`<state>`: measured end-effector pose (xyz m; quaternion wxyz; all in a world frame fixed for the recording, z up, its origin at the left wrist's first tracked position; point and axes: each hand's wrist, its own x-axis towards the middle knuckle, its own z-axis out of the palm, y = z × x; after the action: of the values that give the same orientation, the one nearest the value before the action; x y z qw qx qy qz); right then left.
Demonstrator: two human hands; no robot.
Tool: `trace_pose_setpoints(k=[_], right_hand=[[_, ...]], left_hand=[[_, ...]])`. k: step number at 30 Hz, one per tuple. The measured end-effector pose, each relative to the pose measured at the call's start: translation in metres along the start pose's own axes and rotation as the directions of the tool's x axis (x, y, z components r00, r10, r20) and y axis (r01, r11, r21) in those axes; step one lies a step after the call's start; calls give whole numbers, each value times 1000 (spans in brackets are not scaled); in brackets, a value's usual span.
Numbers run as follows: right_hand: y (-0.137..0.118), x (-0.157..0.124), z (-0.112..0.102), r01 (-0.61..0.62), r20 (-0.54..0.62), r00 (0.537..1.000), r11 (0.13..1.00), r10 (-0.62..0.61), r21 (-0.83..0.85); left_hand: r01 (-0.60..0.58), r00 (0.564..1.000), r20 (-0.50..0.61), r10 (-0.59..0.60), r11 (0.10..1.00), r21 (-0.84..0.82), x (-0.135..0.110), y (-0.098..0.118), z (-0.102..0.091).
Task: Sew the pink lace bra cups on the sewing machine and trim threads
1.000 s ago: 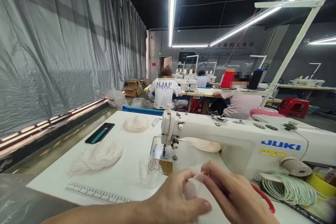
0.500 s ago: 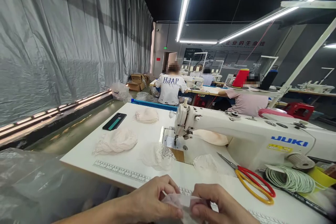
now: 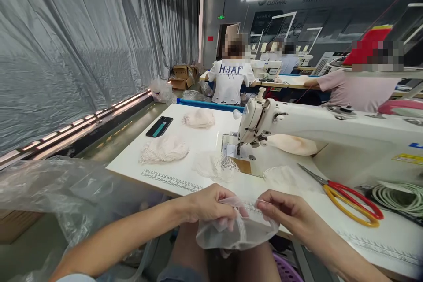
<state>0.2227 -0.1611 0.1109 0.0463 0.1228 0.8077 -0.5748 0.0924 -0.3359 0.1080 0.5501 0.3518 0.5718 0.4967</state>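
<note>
Sheer white fabric piece [image 3: 228, 237] held at near edge of desk [image 3: 205, 140].
Left hand [image 3: 211, 204], right hand [image 3: 284, 209]: fingers pinched on its rim; best keep tension light and even, avoid puckering.

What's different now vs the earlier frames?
Left hand and right hand drew back toward the body, to the table's front edge. The sheer fabric, bunched between them earlier, is now spread wider; both hands still hold it. The view tilted down. Phone and sewing machine stayed put.
</note>
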Motion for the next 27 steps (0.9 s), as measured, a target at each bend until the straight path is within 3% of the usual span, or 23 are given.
trace_pose_setpoints(k=[13, 20, 24, 27], right_hand=[[5, 9, 1, 21, -52, 998, 996, -25, -82], [6, 3, 2, 67, 80, 996, 973, -50, -222], [4, 3, 5, 55, 46, 998, 993, -51, -101], [1, 4, 16, 60, 101, 994, 994, -51, -90]], left_hand=[[-5, 999, -36, 5, 1000, -19, 7, -6, -7], [-18, 987, -158, 9, 998, -56, -6, -15, -16], [-14, 998, -63, 15, 1000, 16, -17, -23, -15], [-79, 992, -97, 81, 997, 23, -14, -25, -1]])
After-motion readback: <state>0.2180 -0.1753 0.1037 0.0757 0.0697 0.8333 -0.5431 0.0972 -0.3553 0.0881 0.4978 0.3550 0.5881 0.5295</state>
